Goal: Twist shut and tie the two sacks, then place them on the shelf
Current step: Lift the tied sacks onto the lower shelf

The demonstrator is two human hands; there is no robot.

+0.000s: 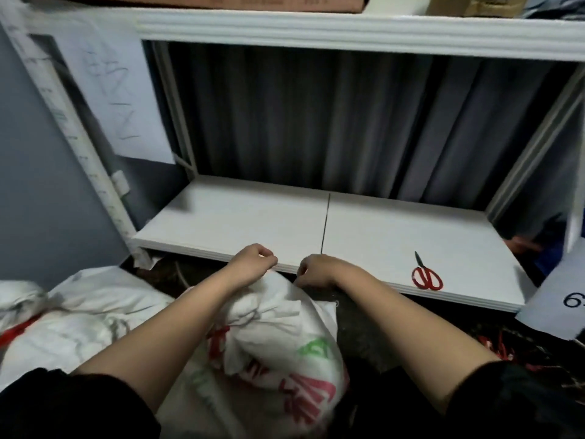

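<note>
A white woven sack [278, 343] with red and green print stands on the floor between my arms, its top bunched up. My left hand [253, 259] and my right hand [316, 269] are both closed at the sack's far top edge, a small gap between them; whatever thin tie they pinch is too fine to make out. A second white sack [82, 315] lies on the floor at the left, with a red strip near its end. The white shelf board [364, 236] runs just beyond my hands.
Red-handled scissors [425, 275] lie on the shelf's front right. A grey curtain [316, 122] hangs behind the shelf. A paper sheet [123, 99] hangs at the left, another numbered sheet [560, 296] at the right. Cardboard boxes [474, 4] sit on the upper shelf.
</note>
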